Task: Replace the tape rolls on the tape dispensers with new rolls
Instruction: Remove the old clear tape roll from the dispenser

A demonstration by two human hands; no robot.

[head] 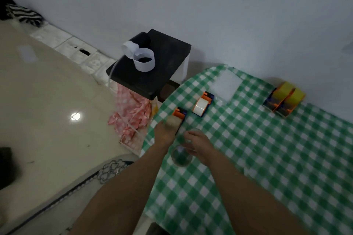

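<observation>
Checkered tablecloth: left hand grips dispenser; right hand pinches clear roll.

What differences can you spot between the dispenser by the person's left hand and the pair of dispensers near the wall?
The near dispenser is a single one, blurred, with the left hand on it; the far pair sits side by side, untouched. The near one holds a pale, whitish roll; the far pair carries yellow rolls. The near one lies by the cloth's left edge; the pair rests close to the wall. All have orange and dark blue bodies.
</observation>
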